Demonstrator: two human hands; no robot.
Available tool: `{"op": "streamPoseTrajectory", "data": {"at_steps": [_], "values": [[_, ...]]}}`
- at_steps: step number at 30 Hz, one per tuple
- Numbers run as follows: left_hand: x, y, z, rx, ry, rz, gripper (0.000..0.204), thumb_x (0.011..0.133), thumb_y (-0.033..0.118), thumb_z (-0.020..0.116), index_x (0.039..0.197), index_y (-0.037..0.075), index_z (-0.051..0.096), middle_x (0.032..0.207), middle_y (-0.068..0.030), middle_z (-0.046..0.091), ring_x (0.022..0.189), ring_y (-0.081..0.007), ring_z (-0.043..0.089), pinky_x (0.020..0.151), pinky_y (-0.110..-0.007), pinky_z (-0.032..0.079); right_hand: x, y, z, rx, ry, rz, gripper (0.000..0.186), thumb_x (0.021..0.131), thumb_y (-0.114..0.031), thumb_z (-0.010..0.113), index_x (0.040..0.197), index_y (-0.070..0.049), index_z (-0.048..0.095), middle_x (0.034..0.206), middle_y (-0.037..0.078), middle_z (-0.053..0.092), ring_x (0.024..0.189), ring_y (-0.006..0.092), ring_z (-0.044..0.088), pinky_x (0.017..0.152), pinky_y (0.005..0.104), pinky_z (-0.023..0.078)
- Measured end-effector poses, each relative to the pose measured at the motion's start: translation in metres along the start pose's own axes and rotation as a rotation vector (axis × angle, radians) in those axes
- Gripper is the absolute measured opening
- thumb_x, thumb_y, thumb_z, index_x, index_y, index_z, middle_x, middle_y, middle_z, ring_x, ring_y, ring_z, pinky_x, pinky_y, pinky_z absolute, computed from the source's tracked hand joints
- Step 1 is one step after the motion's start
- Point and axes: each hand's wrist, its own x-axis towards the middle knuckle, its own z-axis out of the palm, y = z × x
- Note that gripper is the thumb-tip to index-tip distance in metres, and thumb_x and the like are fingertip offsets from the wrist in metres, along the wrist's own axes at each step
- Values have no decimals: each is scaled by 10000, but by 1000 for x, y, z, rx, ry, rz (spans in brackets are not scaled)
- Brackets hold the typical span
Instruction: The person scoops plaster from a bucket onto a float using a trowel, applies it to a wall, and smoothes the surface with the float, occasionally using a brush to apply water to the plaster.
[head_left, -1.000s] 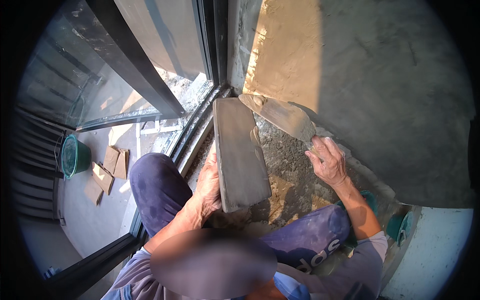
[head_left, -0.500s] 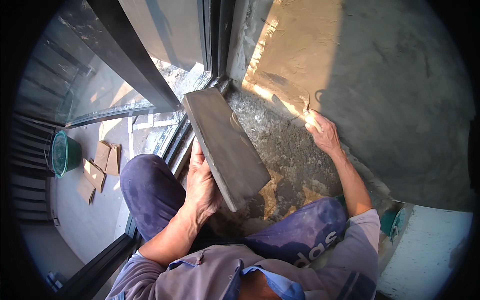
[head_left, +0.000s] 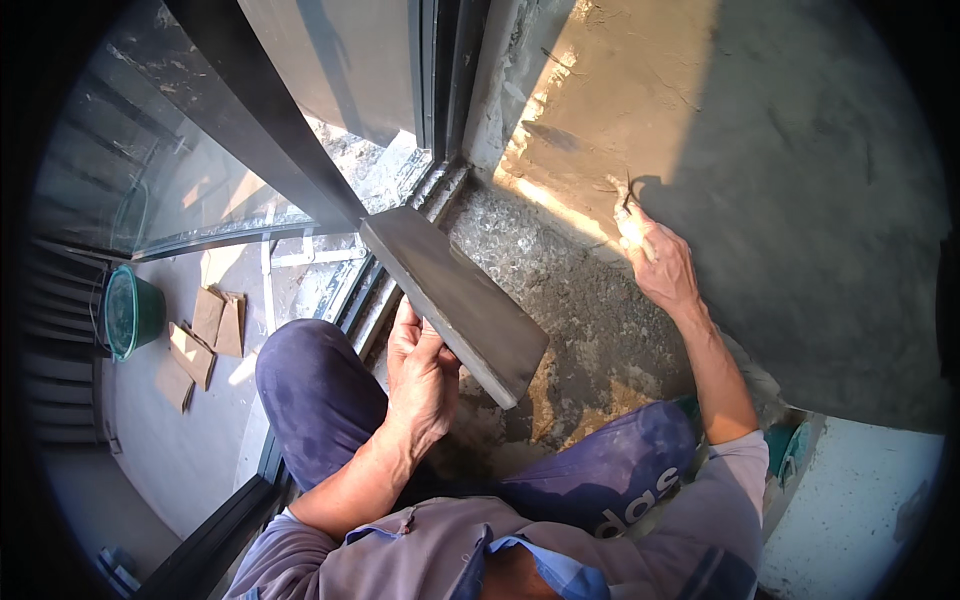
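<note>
My left hand (head_left: 422, 375) grips the underside of a rectangular grey mortar board (head_left: 455, 300), which is tilted over my lap. My right hand (head_left: 660, 262) is closed on the handle of a trowel (head_left: 624, 192), held out against the plastered wall (head_left: 810, 200) at the right. The trowel's blade is hard to make out against the sunlit plaster (head_left: 610, 70). Below the wall lies rough, mortar-spattered floor (head_left: 530, 260), with my bent knees on either side of the lower frame.
A dark-framed glass sliding door (head_left: 300, 150) and its track run along my left. Beyond it stand a green bucket (head_left: 135, 310) by railings and some brown paper sacks (head_left: 205, 340). At lower right are another green container (head_left: 785, 450) and a white panel (head_left: 850, 500).
The trowel has left the board and moved onto the wall, with my right hand rising. The board has swung to a slant, its far end leftward, and tipped further.
</note>
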Motion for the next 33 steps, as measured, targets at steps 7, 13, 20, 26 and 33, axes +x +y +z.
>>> {"op": "streamPoseTrajectory", "data": {"at_steps": [7,13,20,26,33], "values": [[44,13,44,543,-209,299,460,990,179,680,1366,22,467,1270,-73,552,1159,-144,524,1025,-310,421,-138,-26,-164,-99,247,294,493,902,-162,688,1351,23,601,1147,225,698,1021,350,688,923,398,516],[99,128,220,771,-443,1431,709,936,99,702,1539,69,331,1165,-102,568,1042,-164,580,920,-303,473,-314,-83,-197,157,799,1055,573,989,-253,656,1480,-10,489,782,8,556,549,60,411,502,239,356],[156,178,322,1024,-199,1936,649,881,91,656,1499,222,508,1122,-104,649,942,-269,659,852,-339,565,-455,-104,-131,210,1044,1401,526,1000,-275,650,1451,-33,530,751,-29,499,541,42,401,469,226,290],[204,37,197,1248,-328,1676,782,745,67,655,1505,146,489,895,-128,476,769,-320,503,681,-421,479,-485,-142,-132,180,871,1409,498,1011,-271,641,1383,49,558,1148,129,666,1015,197,592,911,317,463],[207,21,168,1303,-492,1608,798,702,15,732,1447,255,576,854,-104,412,742,-292,520,679,-392,492,-550,-184,-134,39,829,1161,502,1003,-259,654,1371,65,550,1124,118,657,950,188,582,822,324,484]]}}
